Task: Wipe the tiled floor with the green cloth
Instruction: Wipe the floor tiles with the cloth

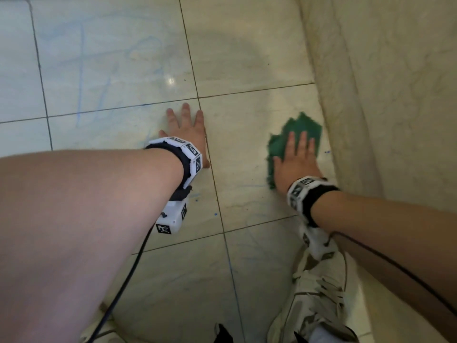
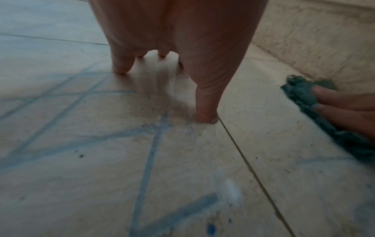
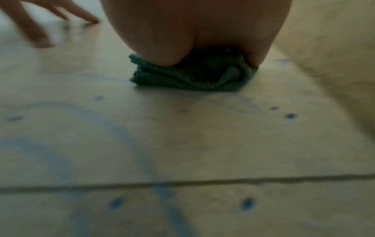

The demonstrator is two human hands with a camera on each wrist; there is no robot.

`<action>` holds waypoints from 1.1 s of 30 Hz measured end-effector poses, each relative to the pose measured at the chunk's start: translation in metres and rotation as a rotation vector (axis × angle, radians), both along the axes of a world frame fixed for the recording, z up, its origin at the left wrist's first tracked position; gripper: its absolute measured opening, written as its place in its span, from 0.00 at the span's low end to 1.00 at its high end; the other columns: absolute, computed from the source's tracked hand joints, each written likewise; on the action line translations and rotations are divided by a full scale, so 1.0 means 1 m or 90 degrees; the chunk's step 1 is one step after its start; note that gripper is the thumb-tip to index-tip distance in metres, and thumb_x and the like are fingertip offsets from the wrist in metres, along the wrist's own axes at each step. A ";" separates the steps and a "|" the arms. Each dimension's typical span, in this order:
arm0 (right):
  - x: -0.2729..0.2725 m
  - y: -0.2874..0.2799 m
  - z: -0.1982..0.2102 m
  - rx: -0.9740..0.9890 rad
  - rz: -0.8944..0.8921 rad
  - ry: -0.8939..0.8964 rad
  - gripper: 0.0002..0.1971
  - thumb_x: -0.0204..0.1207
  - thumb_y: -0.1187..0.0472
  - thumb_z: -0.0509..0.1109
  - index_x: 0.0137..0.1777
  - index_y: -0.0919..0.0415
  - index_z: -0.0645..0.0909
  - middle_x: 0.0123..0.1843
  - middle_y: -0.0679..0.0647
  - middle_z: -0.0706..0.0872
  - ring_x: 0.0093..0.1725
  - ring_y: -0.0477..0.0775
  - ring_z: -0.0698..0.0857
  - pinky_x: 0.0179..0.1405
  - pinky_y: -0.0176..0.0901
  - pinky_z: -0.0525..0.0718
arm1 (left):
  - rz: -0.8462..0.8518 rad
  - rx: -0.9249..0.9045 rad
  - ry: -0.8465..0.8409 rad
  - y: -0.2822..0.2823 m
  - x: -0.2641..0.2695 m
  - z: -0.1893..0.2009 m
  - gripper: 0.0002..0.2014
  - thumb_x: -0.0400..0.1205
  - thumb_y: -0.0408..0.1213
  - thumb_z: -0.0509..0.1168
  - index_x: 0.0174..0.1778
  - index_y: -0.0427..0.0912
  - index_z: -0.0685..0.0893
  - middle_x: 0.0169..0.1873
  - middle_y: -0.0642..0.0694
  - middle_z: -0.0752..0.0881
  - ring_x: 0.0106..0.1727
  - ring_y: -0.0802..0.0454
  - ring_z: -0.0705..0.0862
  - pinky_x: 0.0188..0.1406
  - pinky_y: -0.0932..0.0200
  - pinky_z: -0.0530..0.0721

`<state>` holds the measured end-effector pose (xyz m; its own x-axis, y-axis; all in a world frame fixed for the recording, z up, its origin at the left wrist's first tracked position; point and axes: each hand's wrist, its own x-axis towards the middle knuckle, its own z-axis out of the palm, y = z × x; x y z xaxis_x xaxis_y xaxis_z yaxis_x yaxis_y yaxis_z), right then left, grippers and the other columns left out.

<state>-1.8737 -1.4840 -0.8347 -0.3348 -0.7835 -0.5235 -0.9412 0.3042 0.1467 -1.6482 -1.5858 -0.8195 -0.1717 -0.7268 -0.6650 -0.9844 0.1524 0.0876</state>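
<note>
The green cloth (image 1: 300,126) lies flat on the pale tiled floor (image 1: 247,58), close to the wall at the right. My right hand (image 1: 298,159) presses down on it with straight fingers; the cloth (image 3: 182,78) shows bunched under the palm in the right wrist view, and the cloth (image 2: 300,93) also appears at the right of the left wrist view. My left hand (image 1: 188,129) rests spread on the floor to the cloth's left, fingertips (image 2: 207,117) touching the tile. Blue marks (image 2: 150,160) and specks (image 3: 247,203) streak the tiles.
A rough beige wall (image 1: 383,82) rises along the right, right beside the cloth. My shoe (image 1: 319,298) stands on the floor below the right wrist. A black cable (image 1: 128,280) trails from the left wrist device. Dark grout lines (image 1: 215,184) cross the tiles.
</note>
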 end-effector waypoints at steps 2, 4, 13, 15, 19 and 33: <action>-0.020 -0.002 0.002 -0.009 -0.122 -0.013 0.37 0.89 0.44 0.46 0.88 0.61 0.33 0.88 0.65 0.36 0.87 0.68 0.40 0.86 0.58 0.42 | -0.004 -0.006 0.003 0.002 0.000 0.000 0.62 0.71 0.48 0.80 0.87 0.49 0.39 0.85 0.42 0.32 0.85 0.30 0.35 0.78 0.24 0.57; -0.013 0.001 0.002 -0.048 -0.207 -0.026 0.37 0.89 0.45 0.48 0.88 0.60 0.35 0.89 0.63 0.37 0.87 0.67 0.41 0.85 0.60 0.46 | -0.032 -0.003 0.003 0.009 -0.004 -0.001 0.62 0.71 0.49 0.81 0.87 0.47 0.39 0.85 0.41 0.33 0.85 0.30 0.36 0.79 0.25 0.56; 0.100 0.026 0.001 0.005 0.162 -0.132 0.40 0.87 0.43 0.51 0.87 0.54 0.30 0.87 0.59 0.28 0.86 0.64 0.31 0.86 0.61 0.41 | -0.051 -0.015 0.020 0.018 -0.010 -0.003 0.57 0.74 0.40 0.79 0.87 0.45 0.43 0.85 0.40 0.35 0.85 0.30 0.37 0.80 0.27 0.56; 0.086 0.016 0.001 0.000 0.183 -0.116 0.39 0.87 0.42 0.49 0.87 0.54 0.30 0.87 0.59 0.29 0.86 0.64 0.32 0.86 0.61 0.42 | -0.053 -0.009 0.022 0.019 -0.010 -0.002 0.59 0.73 0.43 0.80 0.87 0.45 0.42 0.85 0.40 0.34 0.85 0.29 0.36 0.80 0.27 0.56; 0.033 -0.026 0.000 -0.022 0.102 -0.059 0.39 0.87 0.41 0.48 0.87 0.58 0.32 0.88 0.64 0.34 0.87 0.69 0.38 0.86 0.61 0.45 | -0.060 -0.012 0.018 0.019 -0.009 -0.003 0.62 0.70 0.48 0.82 0.87 0.45 0.42 0.85 0.40 0.35 0.84 0.29 0.37 0.79 0.26 0.58; 0.001 0.053 0.010 0.072 -0.173 -0.006 0.40 0.89 0.44 0.49 0.86 0.64 0.29 0.87 0.68 0.33 0.86 0.71 0.38 0.85 0.61 0.45 | -0.064 0.007 0.018 0.016 -0.010 -0.004 0.63 0.70 0.46 0.82 0.87 0.46 0.39 0.85 0.40 0.33 0.84 0.28 0.35 0.77 0.24 0.57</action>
<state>-1.8723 -1.4309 -0.8251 -0.5191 -0.6029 -0.6058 -0.8291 0.5274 0.1856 -1.6586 -1.5701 -0.8231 -0.2619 -0.6977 -0.6668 -0.9614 0.2492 0.1169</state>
